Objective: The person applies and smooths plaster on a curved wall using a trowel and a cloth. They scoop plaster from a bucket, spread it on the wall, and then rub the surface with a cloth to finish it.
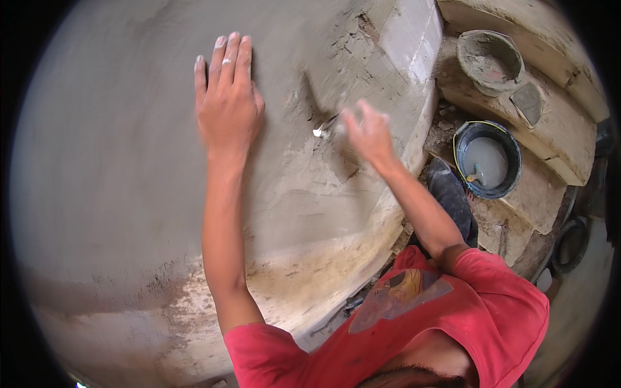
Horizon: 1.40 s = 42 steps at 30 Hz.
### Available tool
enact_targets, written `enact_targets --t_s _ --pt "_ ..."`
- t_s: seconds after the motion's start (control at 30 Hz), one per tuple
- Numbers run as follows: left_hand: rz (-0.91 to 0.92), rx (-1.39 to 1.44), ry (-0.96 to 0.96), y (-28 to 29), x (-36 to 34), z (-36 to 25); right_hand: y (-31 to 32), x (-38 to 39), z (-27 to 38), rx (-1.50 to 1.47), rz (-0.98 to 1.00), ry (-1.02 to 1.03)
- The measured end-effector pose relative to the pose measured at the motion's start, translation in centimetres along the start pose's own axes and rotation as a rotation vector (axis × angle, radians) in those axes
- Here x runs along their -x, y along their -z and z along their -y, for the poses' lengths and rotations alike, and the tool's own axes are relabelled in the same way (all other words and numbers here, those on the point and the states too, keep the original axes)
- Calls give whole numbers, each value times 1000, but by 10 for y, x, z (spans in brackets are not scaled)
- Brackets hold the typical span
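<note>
My left hand lies flat against a wall of wet grey plaster, its fingers stretched upward and smudged with grey. To its right, my right hand is closed and smeared by motion. It seems to grip a plastering trowel, whose dark, blurred edge slants across the plaster; the handle is hidden by the fingers. Around the trowel the surface is rough and ridged, while near my left hand it looks smooth. A small bright white spot shows beside the trowel.
Concrete steps rise on the right. On them are a mortar-caked bucket, a flat grey piece and a black bucket of cloudy water with a tool in it. A pale block strip borders the plaster above; bare, stained wall shows below.
</note>
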<state>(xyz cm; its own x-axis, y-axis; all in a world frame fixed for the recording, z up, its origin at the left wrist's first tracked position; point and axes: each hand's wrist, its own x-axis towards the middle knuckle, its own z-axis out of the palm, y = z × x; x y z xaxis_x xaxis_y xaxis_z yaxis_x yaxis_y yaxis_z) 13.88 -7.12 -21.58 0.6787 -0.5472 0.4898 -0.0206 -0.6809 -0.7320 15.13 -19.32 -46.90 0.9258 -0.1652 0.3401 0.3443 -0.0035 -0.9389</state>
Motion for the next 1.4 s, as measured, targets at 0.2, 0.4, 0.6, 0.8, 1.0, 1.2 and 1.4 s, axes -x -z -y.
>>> enact_targets --t_s 0.2,0.4,0.6,0.8,1.0,1.2,1.4 --pt "-108 27 18 -2 7 16 20 24 26 -149 283 241" --pt "-32 -183 44 18 31 24 -16 24 3 -20 322 113" --pt "-58 -174 66 20 26 21 -23 11 2 56 263 76" --pt "-64 -141 61 21 25 25 -15 24 23 -57 276 177" --pt "-45 -116 80 21 30 27 -8 30 35 -69 353 166" --pt "-61 -195 65 21 32 26 -7 29 44 -132 278 283" --pt "-105 -178 64 20 24 27 -12 15 45 -28 276 119"
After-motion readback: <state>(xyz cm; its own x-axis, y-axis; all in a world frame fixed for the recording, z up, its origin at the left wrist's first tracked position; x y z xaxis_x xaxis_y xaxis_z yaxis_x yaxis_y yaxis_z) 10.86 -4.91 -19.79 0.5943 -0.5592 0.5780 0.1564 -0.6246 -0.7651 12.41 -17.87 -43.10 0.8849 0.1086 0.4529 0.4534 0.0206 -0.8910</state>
